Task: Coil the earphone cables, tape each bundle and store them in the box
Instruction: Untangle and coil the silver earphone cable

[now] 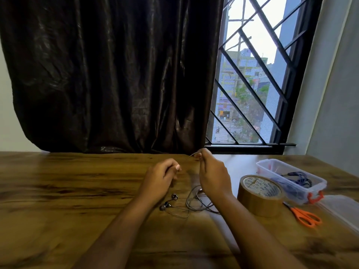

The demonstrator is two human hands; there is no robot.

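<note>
Left hand (162, 179) and right hand (212, 172) both have fingers curled, pinching the earphone cable (194, 202), with a short arc strung left-right between them. The rest lies loosely looped on the table (77, 191) below, earbuds (165, 205) toward the left. Tape roll (260, 197), scissors (305, 215) and box (322, 181) sit to the right.

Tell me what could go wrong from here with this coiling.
1. The earphone cable, pinched by the left hand and right hand, trails in crossed loops on the table; pulling may knot it.
2. The loose earbuds could snag under the left forearm.
3. Reaching for the tape roll frees a hand, so the coil may spring open.
</note>
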